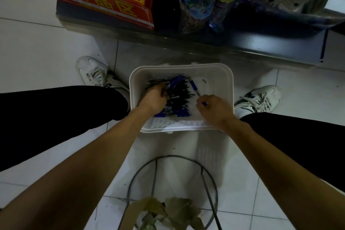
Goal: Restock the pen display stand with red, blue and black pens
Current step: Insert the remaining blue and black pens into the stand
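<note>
Inside the basket (pixel 231 80), left hand (pixel 155 99) grips bunched pens (pixel 180 97); right hand (pixel 214 110) pinches a blue pen (pixel 193 86) over its bare side.

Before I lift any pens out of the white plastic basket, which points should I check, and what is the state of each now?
1. Left hand grips the bundle of pens inside the white plastic basket: ok.
2. Right hand pinches a single blue pen: ok.
3. Loose black pens are left in the basket: ok.
4. Red pens in the basket: not ok, none visible.
5. Pen display stand within reach: cannot tell, the dark shelf ahead is blurred.
6. Basket rests flat on the white tile floor: ok.
</note>
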Tool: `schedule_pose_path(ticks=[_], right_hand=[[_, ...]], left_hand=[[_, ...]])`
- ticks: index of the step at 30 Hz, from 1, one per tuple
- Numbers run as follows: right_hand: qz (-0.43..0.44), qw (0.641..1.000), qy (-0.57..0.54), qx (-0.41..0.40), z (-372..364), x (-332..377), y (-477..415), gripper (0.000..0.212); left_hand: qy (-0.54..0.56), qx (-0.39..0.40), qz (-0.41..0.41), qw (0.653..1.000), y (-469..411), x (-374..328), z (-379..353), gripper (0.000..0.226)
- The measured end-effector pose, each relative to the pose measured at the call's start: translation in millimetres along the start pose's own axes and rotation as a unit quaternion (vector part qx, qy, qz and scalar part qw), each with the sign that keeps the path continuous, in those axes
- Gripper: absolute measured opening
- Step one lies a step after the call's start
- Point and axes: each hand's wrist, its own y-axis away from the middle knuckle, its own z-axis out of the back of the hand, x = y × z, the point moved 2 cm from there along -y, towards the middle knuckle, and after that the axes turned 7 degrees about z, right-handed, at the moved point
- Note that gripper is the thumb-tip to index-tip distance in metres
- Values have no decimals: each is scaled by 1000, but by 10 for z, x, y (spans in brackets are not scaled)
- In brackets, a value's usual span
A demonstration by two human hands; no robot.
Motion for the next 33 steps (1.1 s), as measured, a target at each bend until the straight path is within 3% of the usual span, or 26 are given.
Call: schedule_pose_path(ticks=[6,11,14,20,27,30,33], right_hand=[[-2,1000,-19,-5,4,-21,-44,32],[-1,1000,-19,-5,-26,-57,-54,32],[3,1000,-21,-6,-31,-57,-47,31],[12,1000,-11,-4,-28,-54,-50,31],[12,1000,-9,-3,-4,-22,-36,30],[15,1000,-14,-5,7,-10,-12,29],[13,1000,-14,-4,10,5,9,28]], left_hand=[[-5,-99,18,995,-22,26,17,17],[-52,-104,-3,993,-35,25,-27,18],[-64,-115,12,991,-116,38,-42,29],[-127,-119,55,983,-219,-37,-9,26],[-59,-53,9,997,-90,-8,17,20],[44,26,62,997,-7,-115,86,20],[179,123,160,963,98,-260,115,18]])
